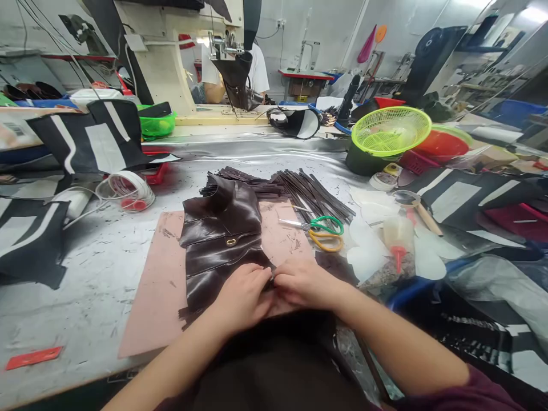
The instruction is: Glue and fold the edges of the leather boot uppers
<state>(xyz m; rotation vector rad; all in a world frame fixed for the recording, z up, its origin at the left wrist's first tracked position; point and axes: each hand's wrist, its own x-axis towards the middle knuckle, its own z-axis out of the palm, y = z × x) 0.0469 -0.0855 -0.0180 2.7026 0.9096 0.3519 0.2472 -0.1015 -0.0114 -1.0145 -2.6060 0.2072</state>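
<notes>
A dark brown glossy leather piece (218, 228) with a small gold buckle (231, 242) lies on a pink board (154, 285). My left hand (246, 294) is closed on the lower right edge of the leather. Right beside it, my right hand (302, 282) pinches at the same corner; what its fingers hold is too small to make out. Behind the leather lie dark strips (317, 194) in a loose pile. Scissors (314, 228) with green and yellow handles rest to the right of the leather.
A glue bottle (398, 237), a roll of tape (406, 198) and white pieces lie right. Green baskets (391, 131) stand behind them. Black pieces with white strips (98, 140) and a cable coil (128, 191) are left. A person (259, 68) sits behind a sewing machine (162, 63).
</notes>
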